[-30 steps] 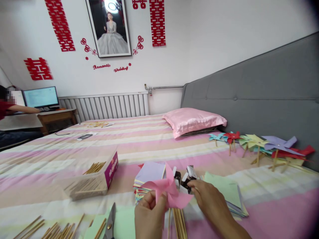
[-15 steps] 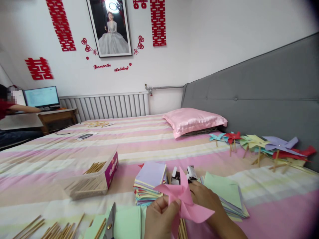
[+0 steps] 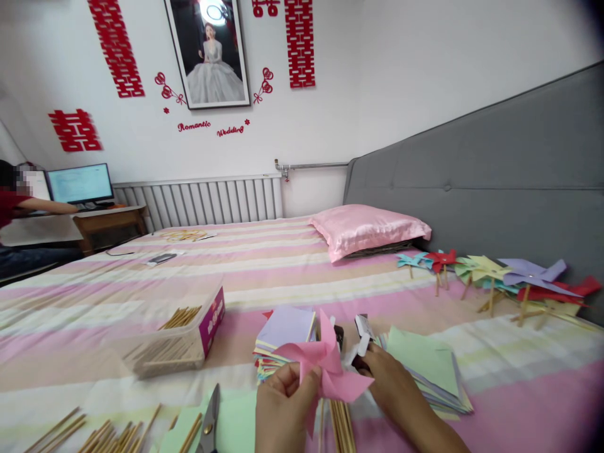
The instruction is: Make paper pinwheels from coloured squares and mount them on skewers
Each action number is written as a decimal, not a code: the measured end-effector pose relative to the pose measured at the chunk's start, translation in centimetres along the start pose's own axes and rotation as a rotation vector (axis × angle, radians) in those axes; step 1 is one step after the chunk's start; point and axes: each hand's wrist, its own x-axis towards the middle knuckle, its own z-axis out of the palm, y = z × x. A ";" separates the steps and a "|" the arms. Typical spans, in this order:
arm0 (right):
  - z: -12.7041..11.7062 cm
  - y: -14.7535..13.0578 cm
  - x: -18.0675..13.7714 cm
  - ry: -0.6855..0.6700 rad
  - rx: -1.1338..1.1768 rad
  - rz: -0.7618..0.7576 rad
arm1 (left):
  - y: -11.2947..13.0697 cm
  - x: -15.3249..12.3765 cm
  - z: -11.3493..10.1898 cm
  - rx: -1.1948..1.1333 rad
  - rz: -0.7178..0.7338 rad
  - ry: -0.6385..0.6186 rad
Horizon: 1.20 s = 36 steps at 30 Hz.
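A pink paper pinwheel [image 3: 330, 371] without a stick is pinched at its middle between the thumb and fingers of my left hand [image 3: 287, 402]. My right hand [image 3: 391, 384] is just right of it, fingers drawn together at a small black-and-white box [image 3: 364, 328] with raised white flaps; the fingertips are hidden, so what they hold cannot be made out. Under the pinwheel lie several thin wooden sticks [image 3: 342, 425]. Scissors [image 3: 210, 421] rest on green paper squares [image 3: 238, 418] to the left. Behind my left hand is a stack of coloured paper squares [image 3: 285, 330].
A clear plastic box of sticks [image 3: 165, 352] stands left; loose sticks [image 3: 113, 437] lie before it. More paper squares [image 3: 427, 358] lie right. Finished pinwheels [image 3: 533, 274] line the grey headboard [image 3: 495, 163] near a pink pillow [image 3: 370, 229]. A person [image 3: 19, 207] sits at a desk far left.
My left hand has moved left with the pinwheel, baring more of the sticks below. My right hand has shifted slightly at the small box, and a white flap now shows beside its fingers.
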 end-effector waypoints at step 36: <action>0.8 1.0 1.0 0.154 0.577 -0.021 | 1.1 -0.1 -0.2 0.001 0.025 0.085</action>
